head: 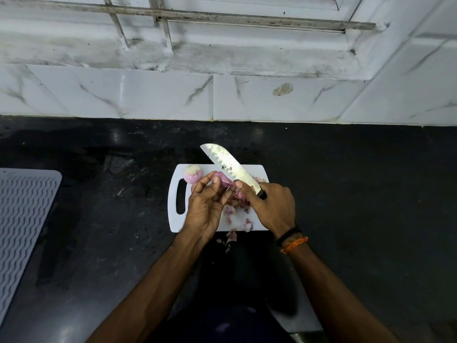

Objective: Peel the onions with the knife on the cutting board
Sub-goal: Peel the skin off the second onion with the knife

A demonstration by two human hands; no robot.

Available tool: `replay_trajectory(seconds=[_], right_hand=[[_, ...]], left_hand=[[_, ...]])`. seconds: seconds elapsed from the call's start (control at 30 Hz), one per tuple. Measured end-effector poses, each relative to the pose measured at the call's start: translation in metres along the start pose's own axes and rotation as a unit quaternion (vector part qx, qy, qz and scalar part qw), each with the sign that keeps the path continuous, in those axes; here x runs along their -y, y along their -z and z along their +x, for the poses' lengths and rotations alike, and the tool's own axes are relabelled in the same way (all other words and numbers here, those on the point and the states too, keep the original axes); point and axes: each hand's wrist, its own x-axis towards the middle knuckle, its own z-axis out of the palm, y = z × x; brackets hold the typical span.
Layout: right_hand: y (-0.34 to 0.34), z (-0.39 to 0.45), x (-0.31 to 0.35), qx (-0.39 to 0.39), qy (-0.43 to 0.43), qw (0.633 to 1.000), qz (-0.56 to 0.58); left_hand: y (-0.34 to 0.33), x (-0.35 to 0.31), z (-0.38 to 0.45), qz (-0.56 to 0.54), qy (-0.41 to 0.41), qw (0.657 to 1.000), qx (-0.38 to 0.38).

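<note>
- Forearms are seen reaching forward from the bottom edge over a dark table (pixel 358 184), with a black band and an orange thread (pixel 294 244) worn on the right wrist.
- Scraps of pink peel (pixel 231 236) are scattered on the table just off the near edge of a white cutting board (pixel 173 211), and more scraps lie on the board between the two hands.
- The left hand (pixel 205 206) is held above the board, its fingers (pixel 217 184) curled around a pink onion (pixel 226 180), which is gripped between thumb and fingertips and mostly hidden by them.
- The right hand (pixel 272 206) is clenched around the dark handle of a knife (pixel 228 164), with the thumb pressed on the flat of the blade near the handle.
- The blade is angled up and to the left, passing just over the held onion; its tip extends beyond the far edge of the board. Whether the edge touches the onion cannot be told.
- A second onion (pixel 193 174), pale on top and pink below, rests on the far left corner of the board, just beyond the handle slot and near the left fingertips.
- A grey ribbed mat (pixel 22 219) lies well apart at the left edge of the table.
- White marbled wall tiles (pixel 148 95) rise behind the table, topped by a stained sill and window bars (pixel 163 23).
</note>
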Motion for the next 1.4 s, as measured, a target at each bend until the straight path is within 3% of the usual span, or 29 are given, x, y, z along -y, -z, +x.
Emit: replay_trajectory(seconds=[0.77,1.0,1.13,1.4], right_hand=[[-0.010,0.008,0.006,-0.038,0.020,0.996,-0.083],[-0.014,-0.001,0.004,-0.041,0.057,0.992,-0.103],[-0.019,-0.014,0.003,-0.033,0.074,0.990,-0.117],[-0.007,-0.005,-0.005,-0.045,-0.009,0.998,-0.042]], left_hand=[[-0.010,-0.006,-0.013,0.061,0.011,0.998,-0.006],[-0.015,-0.003,-0.007,0.043,0.021,0.997,-0.067],[-0.018,-0.002,-0.006,0.049,0.015,0.997,-0.065],[-0.009,-0.006,-0.004,-0.046,0.030,0.995,-0.079]])
